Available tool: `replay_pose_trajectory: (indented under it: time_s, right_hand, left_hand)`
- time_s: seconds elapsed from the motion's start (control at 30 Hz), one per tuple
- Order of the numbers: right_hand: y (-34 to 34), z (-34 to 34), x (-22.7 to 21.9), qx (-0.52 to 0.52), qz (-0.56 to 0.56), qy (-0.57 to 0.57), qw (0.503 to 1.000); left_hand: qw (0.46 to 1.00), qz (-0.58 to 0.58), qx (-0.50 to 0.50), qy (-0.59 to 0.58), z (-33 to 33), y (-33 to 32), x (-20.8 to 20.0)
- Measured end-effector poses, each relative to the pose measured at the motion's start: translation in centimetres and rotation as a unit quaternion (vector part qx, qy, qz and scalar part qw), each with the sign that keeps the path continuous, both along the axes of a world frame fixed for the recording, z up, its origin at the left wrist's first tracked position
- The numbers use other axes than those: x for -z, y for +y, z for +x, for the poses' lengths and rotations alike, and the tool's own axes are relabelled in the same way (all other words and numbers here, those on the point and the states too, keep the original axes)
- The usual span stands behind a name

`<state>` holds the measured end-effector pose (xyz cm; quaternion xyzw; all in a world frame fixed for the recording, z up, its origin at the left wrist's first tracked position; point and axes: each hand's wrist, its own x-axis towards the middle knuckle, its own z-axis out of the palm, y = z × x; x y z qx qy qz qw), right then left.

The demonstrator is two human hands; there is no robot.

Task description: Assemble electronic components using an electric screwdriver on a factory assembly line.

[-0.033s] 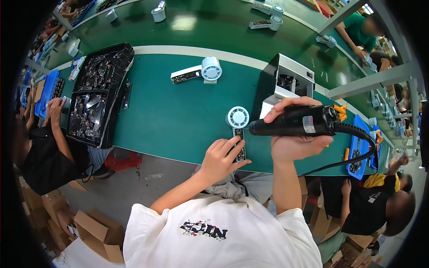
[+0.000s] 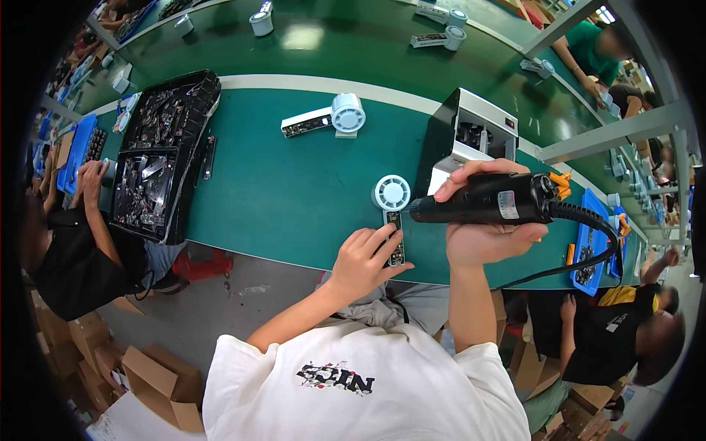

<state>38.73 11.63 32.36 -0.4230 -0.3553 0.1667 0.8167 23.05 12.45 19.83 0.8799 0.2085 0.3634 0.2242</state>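
Note:
A small white-blue handheld fan point(image 2: 391, 193) lies on the green work table, its round head away from me. Its handle is uncovered toward me and shows a circuit board point(image 2: 396, 253). My left hand point(image 2: 365, 255) grips that handle, with fingertips on the board and the thumb at its near end. A black electric screwdriver point(image 2: 482, 198) lies nearly level in my right hand point(image 2: 478, 235), fingers over the top and thumb below. Its tip points left, close to the spot where the handle meets the fan head. Whether the tip touches a screw I cannot tell.
Another fan with its handle uncovered point(image 2: 346, 114) lies farther back. Right of centre stands a black-and-white machine point(image 2: 471, 132). A black parts tray point(image 2: 165, 158) sits at left, a blue tray point(image 2: 588, 242) at right. The screwdriver's cable point(image 2: 610, 239) loops down at right. Co-workers sit on both sides.
My hands, the screwdriver and the fan stay in place. At the right edge, a co-worker's raised hand has shifted slightly.

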Motion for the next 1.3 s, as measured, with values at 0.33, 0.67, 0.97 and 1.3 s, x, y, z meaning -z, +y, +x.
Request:
replay_pose_trajectory:
  time_s: [0.33, 0.67, 0.97, 1.3]
  right_hand:
    - [0.3, -1.2, 0.2, 0.020, -0.085, -0.046, 0.995]
    - [0.0, -1.6, 0.2, -0.012, -0.098, -0.076, 0.992]
    - [-0.4, -0.9, 1.1, -0.041, -0.089, -0.056, 0.994]
    - [0.1, -0.9, 1.1, -0.060, -0.084, -0.031, 0.994]
  left_hand:
    - [1.000, -0.005, 0.006, 0.006, 0.0, 0.2, 0.0]
    - [1.000, -0.002, 0.003, 0.006, -0.2, -0.1, 0.3]
    - [1.000, -0.008, 0.012, 0.001, -0.1, 0.2, 0.1]
    - [1.000, -0.006, 0.024, -0.005, -0.5, 0.5, -0.3]
